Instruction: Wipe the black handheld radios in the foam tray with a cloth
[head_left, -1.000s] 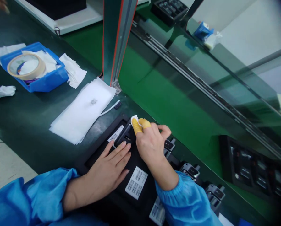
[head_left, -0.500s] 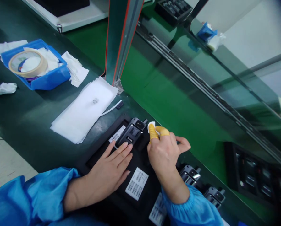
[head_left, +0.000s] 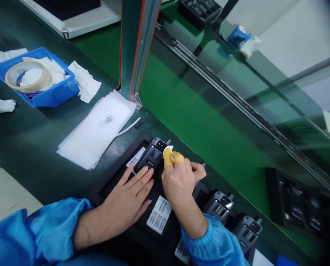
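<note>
A black handheld radio (head_left: 151, 157) lies in a black foam tray (head_left: 109, 181), its lettered side up. My left hand (head_left: 129, 195) rests flat, fingers stretched out, with the fingertips on the lower end of that radio. Over its upper right edge is my right hand (head_left: 178, 179), with yellow finger cots on two fingers. Those fingers pinch a small white wiping cloth (head_left: 168, 149) against or just beside the radio; contact is hard to make out. White barcode labels (head_left: 159, 214) lie on the tray. More radios (head_left: 219, 207) sit in it to the right, partly behind my right arm.
A stack of white sheets (head_left: 98, 129) and a small brush (head_left: 138, 123) lie beyond the tray. Further left stands a blue bin (head_left: 57, 92) with a tape roll (head_left: 29, 77) and white cloths. A metal post (head_left: 143, 55) rises at the bench edge.
My right hand has moved left with the cloth, up to the radio's upper edge. My left hand stays on the radio. The whole view has shifted slightly.
</note>
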The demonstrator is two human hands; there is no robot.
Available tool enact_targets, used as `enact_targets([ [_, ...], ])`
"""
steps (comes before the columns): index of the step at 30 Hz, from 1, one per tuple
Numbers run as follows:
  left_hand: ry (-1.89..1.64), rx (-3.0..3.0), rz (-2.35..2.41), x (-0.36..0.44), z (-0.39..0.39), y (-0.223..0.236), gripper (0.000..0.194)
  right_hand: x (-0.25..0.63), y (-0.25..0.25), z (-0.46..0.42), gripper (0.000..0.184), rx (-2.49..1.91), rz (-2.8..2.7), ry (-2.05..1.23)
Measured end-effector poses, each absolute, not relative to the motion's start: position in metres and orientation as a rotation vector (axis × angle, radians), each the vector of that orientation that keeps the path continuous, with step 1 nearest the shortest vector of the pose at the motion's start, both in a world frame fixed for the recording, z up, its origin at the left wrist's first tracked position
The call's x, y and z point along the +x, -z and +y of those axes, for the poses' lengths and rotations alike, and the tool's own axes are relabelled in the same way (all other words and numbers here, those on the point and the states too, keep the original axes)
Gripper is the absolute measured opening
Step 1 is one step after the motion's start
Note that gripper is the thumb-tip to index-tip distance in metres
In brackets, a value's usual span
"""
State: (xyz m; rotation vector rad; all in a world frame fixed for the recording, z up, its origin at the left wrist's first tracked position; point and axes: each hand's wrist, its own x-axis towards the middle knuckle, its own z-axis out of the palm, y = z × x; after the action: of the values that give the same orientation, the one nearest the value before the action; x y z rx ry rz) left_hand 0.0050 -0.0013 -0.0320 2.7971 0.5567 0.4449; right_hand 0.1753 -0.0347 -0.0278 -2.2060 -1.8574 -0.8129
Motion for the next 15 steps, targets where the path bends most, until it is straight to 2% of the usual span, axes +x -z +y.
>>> enact_targets([
  [9,-0.420,2.809,0.538,0.004,-0.002,0.033,0.037,0.194,0.015,-0.032,0.023,-2.217,-1.817,0.821],
  [15,-0.449,2.756,0.568,0.004,-0.003,0.033,0.037,0.191,0.016,-0.008,0.025,-2.018,-2.061,0.554],
])
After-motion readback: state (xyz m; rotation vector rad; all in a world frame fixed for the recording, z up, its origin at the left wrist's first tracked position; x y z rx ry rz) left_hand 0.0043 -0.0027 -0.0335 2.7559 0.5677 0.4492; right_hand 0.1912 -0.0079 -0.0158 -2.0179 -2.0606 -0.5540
